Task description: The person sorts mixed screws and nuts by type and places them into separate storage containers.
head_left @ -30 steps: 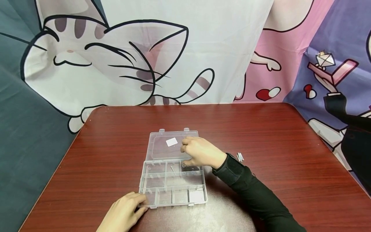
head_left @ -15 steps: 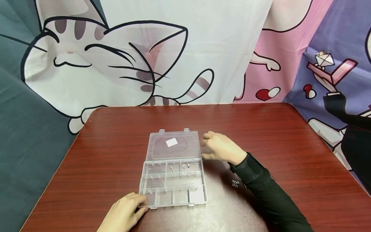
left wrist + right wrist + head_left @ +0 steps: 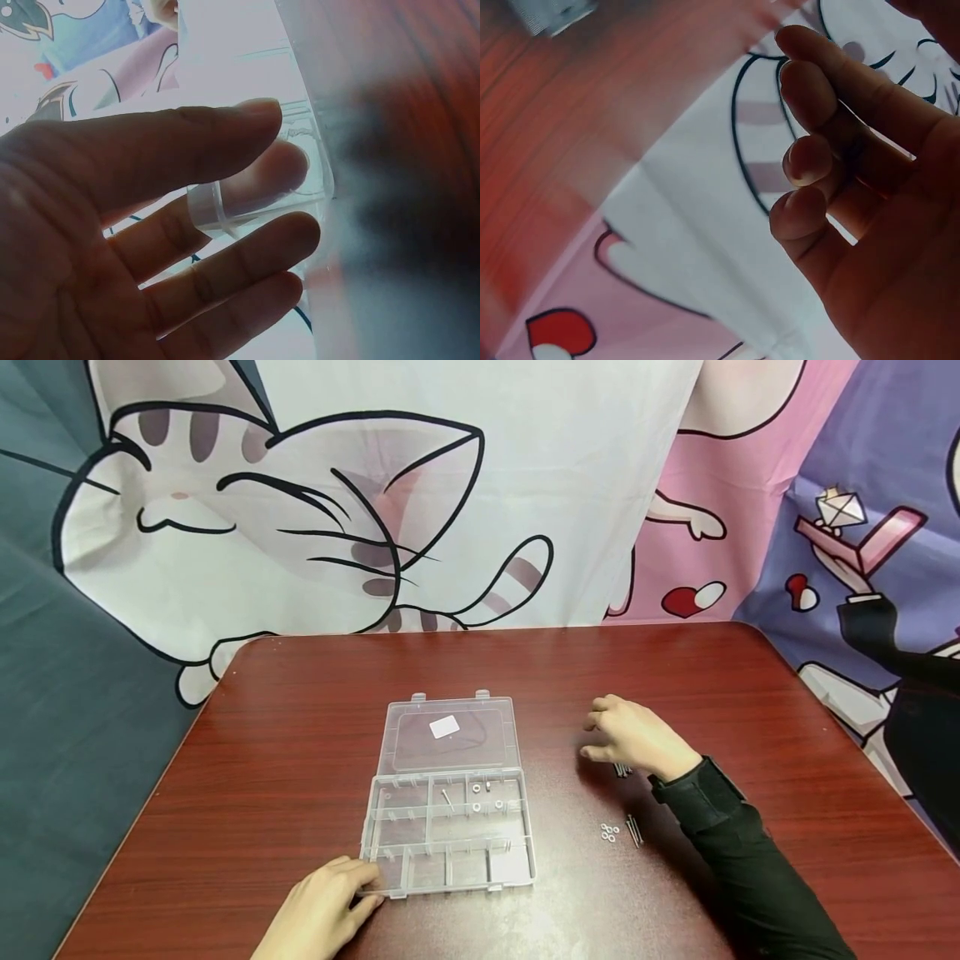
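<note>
Clear compartment box (image 3: 465, 831) lies open on the red-brown table (image 3: 225, 777), its near left corner pinched by the left hand (image 3: 322, 902), while the right hand (image 3: 641, 735), fingers loosely bent and empty, is near slim metal pins (image 3: 634, 831) and smaller nuts (image 3: 610, 833).

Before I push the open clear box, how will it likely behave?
The clear box looks thin-walled, so probably light and stiff. Its lid lies folded back and may swing if lifted. Small metal parts inside look loose, so might slide.
</note>
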The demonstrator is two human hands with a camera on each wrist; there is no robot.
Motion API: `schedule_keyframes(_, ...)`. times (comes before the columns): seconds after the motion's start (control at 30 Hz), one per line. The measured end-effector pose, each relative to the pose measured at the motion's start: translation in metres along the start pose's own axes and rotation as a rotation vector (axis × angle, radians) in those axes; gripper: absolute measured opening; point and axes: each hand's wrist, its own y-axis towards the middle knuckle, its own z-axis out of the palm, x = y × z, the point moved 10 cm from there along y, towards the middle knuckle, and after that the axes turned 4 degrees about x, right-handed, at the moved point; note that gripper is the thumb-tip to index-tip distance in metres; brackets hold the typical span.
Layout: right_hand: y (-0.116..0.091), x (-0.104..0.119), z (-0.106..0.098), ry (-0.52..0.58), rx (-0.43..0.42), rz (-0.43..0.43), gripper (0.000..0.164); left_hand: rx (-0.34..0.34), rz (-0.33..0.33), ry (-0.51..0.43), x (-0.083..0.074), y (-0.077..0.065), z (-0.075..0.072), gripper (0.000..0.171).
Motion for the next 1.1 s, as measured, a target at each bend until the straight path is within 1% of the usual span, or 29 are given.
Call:
schedule_keyframes(0.23,-0.017,-0.019,0.005,0.009,0.012,0.049,0.033,-0.022,0.010,0.006,-0.002,0.000,-0.002,0.039)
schedule_keyframes(0.5,-0.032,-0.029,0.018,0.012,0.060,0.081,0.035,-0.021,0.015,-0.001,-0.001,0.000,-0.001,0.038)
schedule_keyframes(0.67,-0.037,-0.030,0.022,0.032,0.091,0.086,0.034,-0.026,0.020,-0.006,-0.002,0.000,-0.002,0.038)
schedule_keyframes(0.77,-0.039,-0.030,0.024,0.025,0.102,0.077,0.034,-0.026,0.017,-0.007,-0.003,0.000,-0.002,0.038)
schedule_keyframes(0.97,-0.041,-0.030,0.028,0.022,0.109,0.066,0.033,-0.036,0.017,-0.010,-0.004,0.000,-0.004,0.039)
schedule_keyframes(1.1,-0.041,-0.029,0.028,0.026,0.104,0.058,0.032,-0.028,0.007,-0.007,-0.003,0.000,-0.003,0.040)
